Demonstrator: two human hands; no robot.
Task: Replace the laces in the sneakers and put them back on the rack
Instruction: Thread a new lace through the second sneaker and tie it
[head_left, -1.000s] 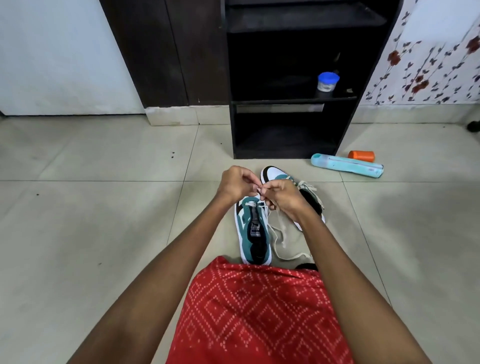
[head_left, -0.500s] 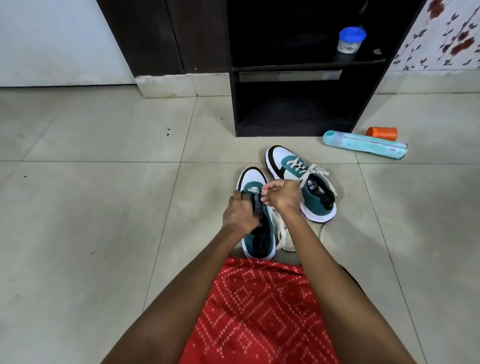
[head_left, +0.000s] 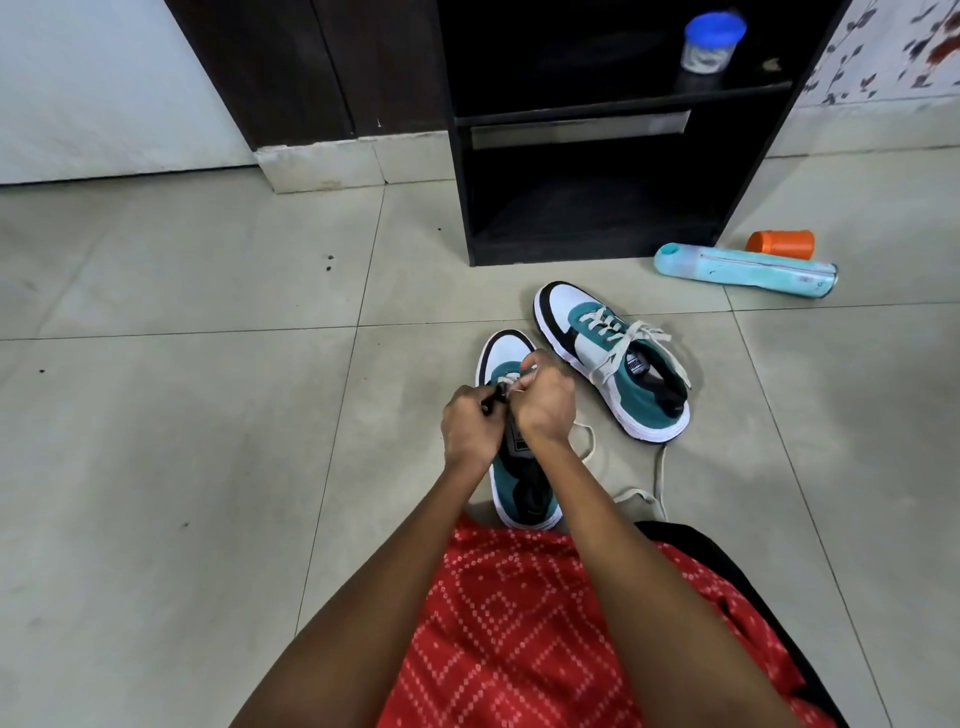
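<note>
Head view: the near sneaker (head_left: 521, 486) lies on the floor (head_left: 208, 415) before my knees, toe toward the rack (head_left: 571, 111). Both hands are curled over its front eyelets. My left hand (head_left: 470, 426) pinches what looks like the dark tongue edge. My right hand (head_left: 543, 402) pinches the cream lace (head_left: 631, 492), whose slack trails beside the shoe. I'd steady the flap, feed the tip straight, then even both sides. The laced sneaker (head_left: 613, 364) sits just beside.
</note>
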